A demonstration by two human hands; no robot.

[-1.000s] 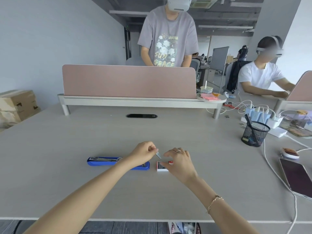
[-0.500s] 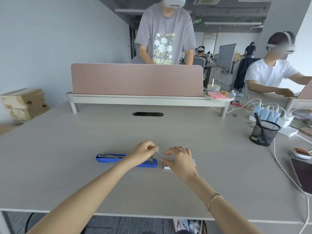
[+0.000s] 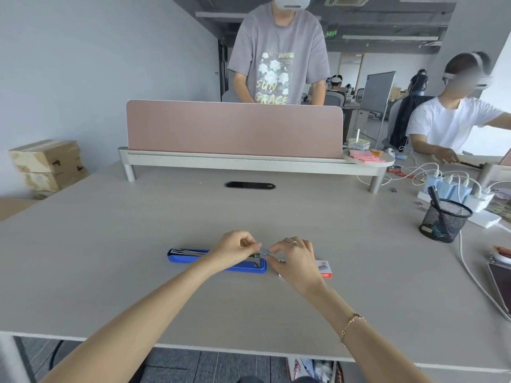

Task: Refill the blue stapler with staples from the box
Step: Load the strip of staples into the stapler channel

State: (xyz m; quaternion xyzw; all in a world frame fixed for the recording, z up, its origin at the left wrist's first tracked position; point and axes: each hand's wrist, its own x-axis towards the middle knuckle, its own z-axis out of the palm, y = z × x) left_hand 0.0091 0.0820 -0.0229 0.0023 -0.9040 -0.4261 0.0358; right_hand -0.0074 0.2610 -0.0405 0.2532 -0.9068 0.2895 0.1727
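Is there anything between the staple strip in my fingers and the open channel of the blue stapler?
Nothing visible blocks it. The staple strip is pinched between the left hand and right hand, just above the blue stapler, which lies open on the desk with its metal channel exposed.

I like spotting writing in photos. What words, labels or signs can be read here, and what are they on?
"JOYFUL", "SUN", "GRACE": printed on the grey T-shirt of the person standing behind the pink divider.
Staple box beside the right hand: red label, print too small to read.
Green ceiling sign: too blurred to read.
Cardboard boxes: dark marks, unreadable.
Blue stapler: no text visible.
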